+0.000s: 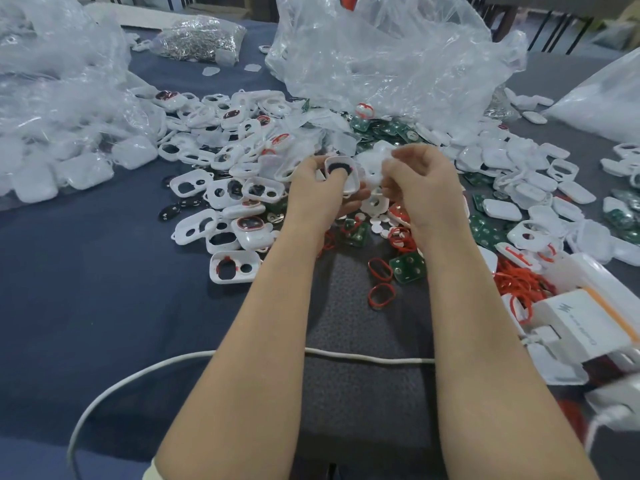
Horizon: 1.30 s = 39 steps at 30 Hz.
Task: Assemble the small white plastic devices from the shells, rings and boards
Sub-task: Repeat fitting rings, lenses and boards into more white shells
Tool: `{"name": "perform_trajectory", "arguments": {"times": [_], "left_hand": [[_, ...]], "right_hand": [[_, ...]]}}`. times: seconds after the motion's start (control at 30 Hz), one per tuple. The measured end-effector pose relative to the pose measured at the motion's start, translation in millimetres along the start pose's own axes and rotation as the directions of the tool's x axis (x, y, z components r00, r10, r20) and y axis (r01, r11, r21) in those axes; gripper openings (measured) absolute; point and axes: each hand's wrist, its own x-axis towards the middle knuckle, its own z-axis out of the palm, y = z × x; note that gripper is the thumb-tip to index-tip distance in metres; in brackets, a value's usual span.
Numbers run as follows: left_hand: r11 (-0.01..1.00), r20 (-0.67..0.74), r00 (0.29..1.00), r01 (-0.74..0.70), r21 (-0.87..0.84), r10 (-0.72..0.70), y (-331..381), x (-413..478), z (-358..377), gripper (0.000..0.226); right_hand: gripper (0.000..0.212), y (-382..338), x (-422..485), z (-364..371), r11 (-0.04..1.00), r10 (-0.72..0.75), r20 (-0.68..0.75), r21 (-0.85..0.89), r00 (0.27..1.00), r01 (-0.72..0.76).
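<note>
Centrally, the left hand [318, 192] gripped a white shell [351, 183] by its rim, with the thumb laid over the dark oval opening, above the blue-grey table [104, 306]. The right hand [424, 188] was curled just beside it; blur hid whether it pinched a part. Loose shells [221, 188] lay heaped to the left, with green boards [407, 268] and red rings [381, 294] nearer the wrists. The shell looked light, rigid and smooth, and thin-walled around its cut-outs. The long edges seemed the safest hold, since squeezing across the openings might flex or crack it. The rings appeared soft and limp.
</note>
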Motion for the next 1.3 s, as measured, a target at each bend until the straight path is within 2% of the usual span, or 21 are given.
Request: {"name": "perform_trajectory", "arguments": {"times": [0.07, 0.13, 0.23, 0.3, 0.43, 0.57, 0.67, 0.8, 0.9, 1.1, 1.3], "left_hand": [[1.000, -0.007, 1.000, -0.019, 0.004, 0.019, 0.0, -0.3, -0.2, 0.016], [0.998, -0.016, 0.998, -0.060, -0.011, 0.060, 1.1, -0.4, -1.3, 0.015], [0.995, -0.018, 0.996, -0.089, -0.037, 0.088, 2.2, 0.4, -2.2, 0.015], [0.996, -0.008, 0.997, -0.079, -0.034, 0.079, 1.8, 1.2, -2.4, 0.016], [0.998, 0.016, 0.999, -0.029, -0.059, 0.030, -0.4, 1.5, -1.0, 0.012], [0.995, 0.015, 0.998, 0.063, -0.074, -0.063, 0.6, 4.1, 0.8, 0.028], [0.986, 0.012, 0.990, 0.142, -0.085, -0.141, 3.0, 4.7, 1.1, 0.033], [0.991, 0.069, 0.991, 0.121, -0.050, -0.117, 2.0, 3.9, 0.5, 0.042], [0.996, 0.100, 0.991, 0.092, -0.009, -0.090, 0.4, 2.9, 0.5, 0.046], [0.992, 0.098, 0.992, 0.064, 0.112, -0.075, -0.9, 5.2, 0.4, 0.042], [0.999, 0.196, 0.980, 0.009, 0.040, -0.016, -2.1, -0.8, -1.7, 0.011]], "right_hand": [[0.021, -0.2, -0.8, -0.6, 0.992, -0.062, -0.018, -0.108, 0.998, 0.060], [0.022, -2.0, -1.1, -1.1, 0.983, -0.104, -0.035, -0.157, 0.994, 0.097], [0.008, -5.1, -1.1, -1.5, 0.984, -0.136, -0.040, -0.120, 0.990, 0.130], [0.013, -7.3, -1.4, -2.1, 0.988, -0.133, -0.026, -0.079, 0.991, 0.130], [0.021, -9.4, -2.1, -2.4, 0.982, -0.142, 0.019, -0.127, 0.990, 0.143], [0.014, -11.4, -4.0, -2.0, 0.979, -0.162, 0.032, -0.119, 0.986, 0.164], [0.020, -13.0, -5.9, -1.6, 0.963, -0.204, 0.095, -0.159, 0.974, 0.217], [0.020, -11.0, -7.4, 3.3, 0.939, -0.212, 0.175, -0.236, 0.962, 0.249], [0.014, -8.1, -6.1, 7.2, 0.902, -0.225, 0.180, -0.332, 0.958, 0.275], [0.010, 1.4, -2.3, 12.0, 0.863, -0.267, 0.133, -0.409, 0.955, 0.298], [0.013, 8.1, -1.7, 14.1, 0.876, -0.274, 0.056, -0.397, 0.960, 0.273]]}}
